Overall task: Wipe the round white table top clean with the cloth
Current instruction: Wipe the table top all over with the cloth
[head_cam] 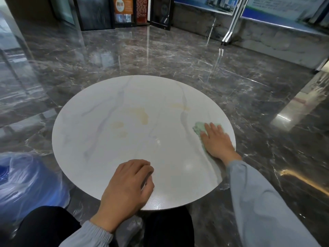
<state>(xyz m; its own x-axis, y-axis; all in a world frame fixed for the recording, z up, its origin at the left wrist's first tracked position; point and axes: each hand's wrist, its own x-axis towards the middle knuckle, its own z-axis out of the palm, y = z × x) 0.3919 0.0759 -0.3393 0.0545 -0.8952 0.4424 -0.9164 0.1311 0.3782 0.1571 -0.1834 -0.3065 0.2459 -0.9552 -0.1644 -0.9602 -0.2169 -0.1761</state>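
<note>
The round white table top (99, 139), with faint grey veins, fills the middle of the head view. Yellowish stains (142, 115) mark its centre and far right part. A pale green cloth (198, 128) lies near the table's right edge. My right hand (216, 140) presses flat on the cloth with straight fingers, covering most of it. My left hand (127, 188) rests on the near edge of the table with its fingers loosely curled and nothing in it.
Glossy dark marble floor (160, 56) surrounds the table. A blue plastic-wrapped object (23, 184) sits at the lower left beside my dark-trousered knees. Display panels (124, 11) and a metal frame leg (229, 32) stand at the back.
</note>
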